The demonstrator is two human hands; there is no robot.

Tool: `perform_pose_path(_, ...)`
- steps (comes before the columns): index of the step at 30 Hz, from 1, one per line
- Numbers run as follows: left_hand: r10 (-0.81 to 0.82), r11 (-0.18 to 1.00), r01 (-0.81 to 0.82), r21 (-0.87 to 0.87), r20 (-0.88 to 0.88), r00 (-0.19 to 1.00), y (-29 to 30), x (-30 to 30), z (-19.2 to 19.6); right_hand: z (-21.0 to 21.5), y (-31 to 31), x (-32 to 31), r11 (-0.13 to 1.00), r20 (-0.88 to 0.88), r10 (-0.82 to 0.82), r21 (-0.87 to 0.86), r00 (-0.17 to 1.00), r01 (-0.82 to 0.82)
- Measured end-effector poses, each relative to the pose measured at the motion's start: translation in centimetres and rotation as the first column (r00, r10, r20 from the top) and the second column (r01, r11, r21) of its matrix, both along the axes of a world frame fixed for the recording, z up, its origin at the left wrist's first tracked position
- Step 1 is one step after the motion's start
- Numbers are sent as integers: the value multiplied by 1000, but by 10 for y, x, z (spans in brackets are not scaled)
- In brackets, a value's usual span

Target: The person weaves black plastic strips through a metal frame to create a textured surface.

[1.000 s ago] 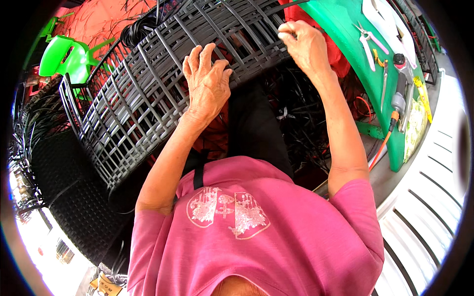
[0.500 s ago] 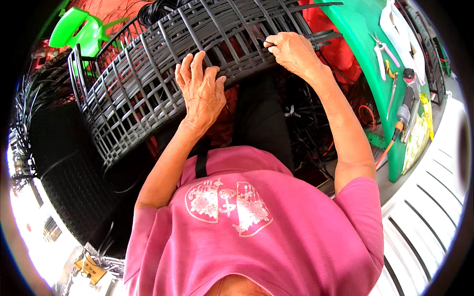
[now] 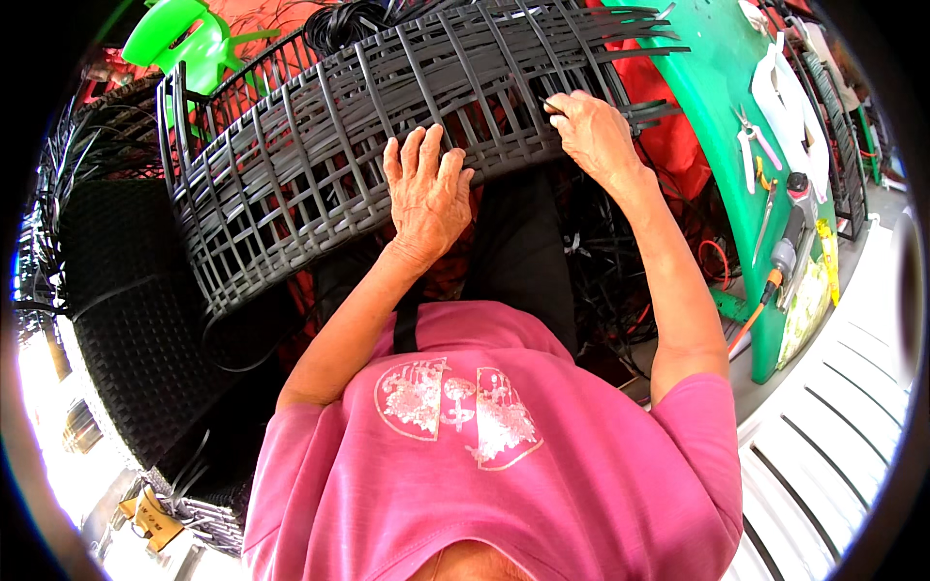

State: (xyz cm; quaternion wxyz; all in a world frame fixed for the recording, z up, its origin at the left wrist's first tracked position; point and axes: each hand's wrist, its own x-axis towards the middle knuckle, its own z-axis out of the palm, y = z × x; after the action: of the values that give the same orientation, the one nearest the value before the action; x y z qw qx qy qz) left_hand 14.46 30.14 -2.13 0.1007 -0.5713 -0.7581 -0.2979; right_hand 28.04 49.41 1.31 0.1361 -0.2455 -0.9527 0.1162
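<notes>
A curved panel of black woven plastic strips on upright ribs point(image 3: 291, 160) lies across my lap, slanting from lower left to upper right. My left hand point(image 3: 429, 198) rests against its near edge, fingers spread, holding nothing. At the panel's right part, my right hand point(image 3: 593, 136) is closed, thumb and forefinger pinching a thin black strip point(image 3: 550, 106) whose short end shows; the rest is hidden. Loose strip ends point(image 3: 644, 48) stick out past the panel's right side, over a red cloth and a green tabletop.
The green table point(image 3: 741, 266) at right carries pink-handled pliers point(image 3: 754, 140), a grey air tool point(image 3: 790, 242) with an orange hose, and white pieces point(image 3: 783, 102). A green plastic chair point(image 3: 189, 44) stands far left. A black woven piece point(image 3: 131, 358) sits at my left.
The picture has shifted a little, with the panel lying slightly further right. Both hands have moved right in the picture; the right one keeps its pinch.
</notes>
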Motion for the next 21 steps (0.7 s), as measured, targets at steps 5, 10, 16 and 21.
perform_pose_path(5, 66, 997, -65, -47, 26, 997, 2, 3, 7, 2, -8, -24, 996, -143, 67, 68, 987, -58)
perform_pose_path(10, 111, 986, -106, -132, 37, 993, 3, 2, 4, -10, -2, -39, 988, -34, 19, 157, 999, -13)
perform_pose_path(16, 105, 983, -102, -155, 9, 994, 3, 3, 4, -15, -3, -36, 989, -45, 12, 145, 999, -5)
perform_pose_path(21, 106, 983, -108, -146, -22, 994, 2, 3, 2, -17, -9, -26, 985, -92, -12, 170, 996, 28)
